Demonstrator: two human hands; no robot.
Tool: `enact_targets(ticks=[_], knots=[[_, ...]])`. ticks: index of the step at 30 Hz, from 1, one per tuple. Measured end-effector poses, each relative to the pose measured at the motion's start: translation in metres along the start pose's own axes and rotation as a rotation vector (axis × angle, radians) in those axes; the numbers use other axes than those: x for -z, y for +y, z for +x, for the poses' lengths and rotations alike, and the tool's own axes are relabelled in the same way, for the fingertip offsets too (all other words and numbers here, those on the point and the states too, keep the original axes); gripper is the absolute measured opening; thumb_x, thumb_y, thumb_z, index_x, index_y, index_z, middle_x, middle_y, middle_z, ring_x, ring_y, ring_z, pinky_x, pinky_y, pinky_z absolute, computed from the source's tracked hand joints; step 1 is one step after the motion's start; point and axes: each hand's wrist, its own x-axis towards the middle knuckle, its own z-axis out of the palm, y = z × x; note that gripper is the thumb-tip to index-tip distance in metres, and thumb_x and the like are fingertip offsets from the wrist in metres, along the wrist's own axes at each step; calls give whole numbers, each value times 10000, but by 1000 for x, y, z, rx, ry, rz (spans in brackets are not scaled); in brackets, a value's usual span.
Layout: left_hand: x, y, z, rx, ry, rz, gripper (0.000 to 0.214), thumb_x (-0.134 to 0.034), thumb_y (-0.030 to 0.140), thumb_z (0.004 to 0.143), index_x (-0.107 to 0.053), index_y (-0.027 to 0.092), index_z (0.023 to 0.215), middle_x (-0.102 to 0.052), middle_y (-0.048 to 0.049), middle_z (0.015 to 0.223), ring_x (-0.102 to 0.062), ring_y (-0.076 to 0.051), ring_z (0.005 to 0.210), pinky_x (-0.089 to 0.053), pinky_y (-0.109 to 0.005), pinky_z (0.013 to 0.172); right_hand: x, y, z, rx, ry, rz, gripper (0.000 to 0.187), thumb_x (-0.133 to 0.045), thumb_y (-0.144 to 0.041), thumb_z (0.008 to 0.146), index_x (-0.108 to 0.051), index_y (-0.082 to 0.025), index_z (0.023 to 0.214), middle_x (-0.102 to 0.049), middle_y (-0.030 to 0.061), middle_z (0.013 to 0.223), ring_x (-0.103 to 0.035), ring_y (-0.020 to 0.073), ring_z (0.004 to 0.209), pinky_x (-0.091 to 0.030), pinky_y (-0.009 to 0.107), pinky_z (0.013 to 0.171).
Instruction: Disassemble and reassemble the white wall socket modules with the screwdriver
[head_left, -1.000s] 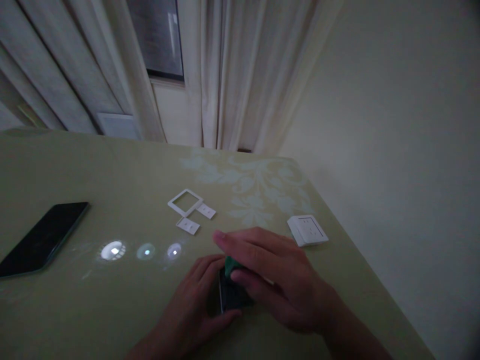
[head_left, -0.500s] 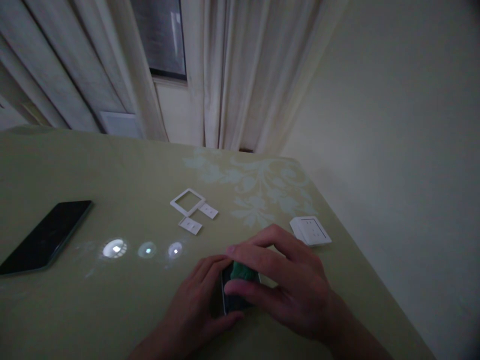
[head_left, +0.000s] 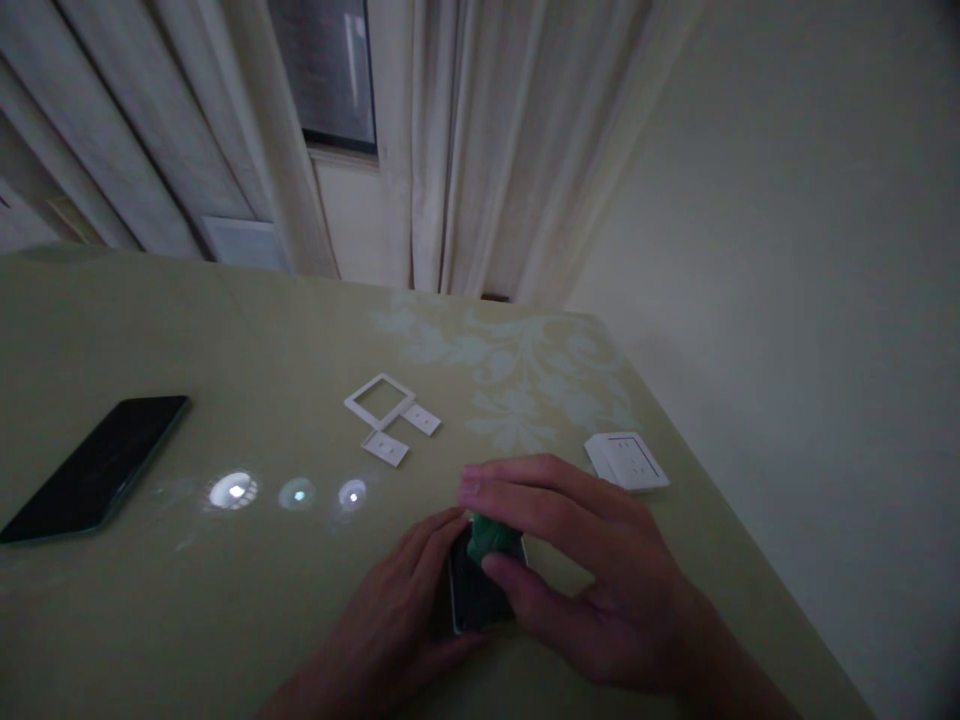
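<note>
Low in the middle, a dark square piece (head_left: 472, 597) with a pale rim rests on the table. My left hand (head_left: 401, 600) grips it by its left side, fingers at the far corner and thumb at the near edge. Over that piece, my right hand (head_left: 592, 560) pinches a green crumpled lump (head_left: 491, 538) between thumb and fingers; whether it is cloth or putty I cannot tell. The lump appears to touch the dark face. Fingers hide part of both things.
Beyond my hands lie a white square frame (head_left: 364, 388) and two small white cover plates (head_left: 385, 449). A white wall socket (head_left: 628, 462) lies near the table's right edge. At left is a black-screened phone or tablet (head_left: 97, 465). Curtains (head_left: 495, 150) and a wall border the table.
My right hand and the green lump have shifted slightly to the right, and the fingers are stretched straighter. More of the dark piece shows. My left hand keeps its hold.
</note>
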Motion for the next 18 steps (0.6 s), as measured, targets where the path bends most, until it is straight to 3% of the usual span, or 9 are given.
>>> enact_targets(ticks=[4, 9, 14, 18], knots=[[0, 1, 2, 16, 23, -23, 850, -832, 310, 843, -391, 424, 1560, -677, -67, 1502, -678, -406, 1359, -633, -544, 1098, 5, -2, 0, -9, -38, 45, 444, -619, -113, 1015, -622, -177, 1455, -735, 101, 1350, -717, 189, 1226, -633, 310, 1010], [-1, 1, 2, 20, 35, -39, 826, -801, 286, 854, -402, 451, 1559, -703, -35, 1459, -727, -394, 1279, -658, -533, 1048, 5, -4, -3, -25, -39, 30, 329, -737, -202, 1024, -689, -203, 1349, -757, 51, 1212, -742, 150, 1088, -622, 246, 945], [-1, 1, 1, 19, 51, -29, 807, -810, 305, 840, -431, 445, 1538, -714, -35, 1429, -741, -392, 1236, -676, -535, 1005, 3, -3, -4, -46, 14, 28, 337, -835, -293, 961, -728, -192, 1264, -747, 28, 1066, -736, 133, 949, -616, 222, 855], [2, 4, 4, 31, 43, -55, 852, -808, 285, 835, -394, 440, 1562, -714, -37, 1423, -733, -383, 1255, -679, -514, 1000, 7, -6, -1, -26, -48, 68, 417, -738, -179, 993, -665, -129, 1401, -738, 107, 1310, -718, 186, 1199, -602, 280, 1033]])
